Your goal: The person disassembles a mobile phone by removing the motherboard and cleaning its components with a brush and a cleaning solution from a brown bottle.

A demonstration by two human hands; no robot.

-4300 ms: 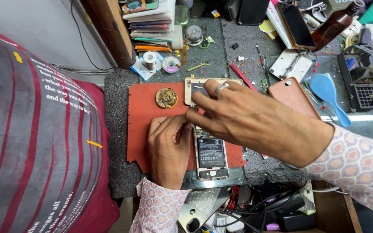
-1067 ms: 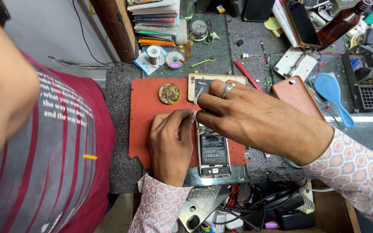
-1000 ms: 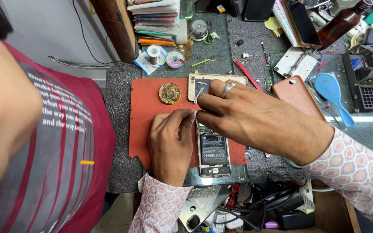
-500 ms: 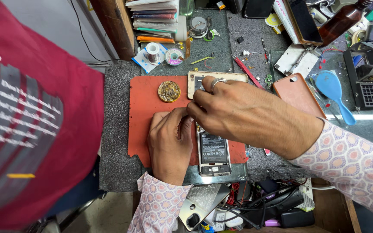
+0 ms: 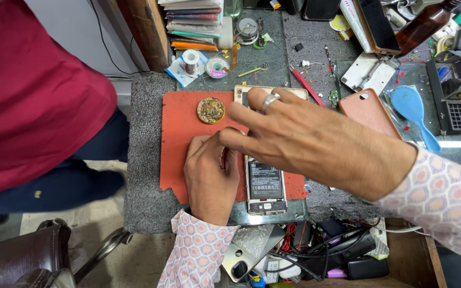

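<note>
Opened phone (image 5: 264,184) on red mat (image 5: 180,122), beside curled left hand (image 5: 212,178), under spread right hand (image 5: 316,141).

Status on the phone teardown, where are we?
Done: the phone lies back-off on the red mat, battery exposed.
In hand: the left hand rests beside the phone's left edge and the right hand reaches over its upper half, fingers meeting there. What they pinch is hidden.
Left: the battery is still seated, and the pink back cover lies apart on the bench.

right hand (image 5: 316,141) lifted, fingers spread
</note>
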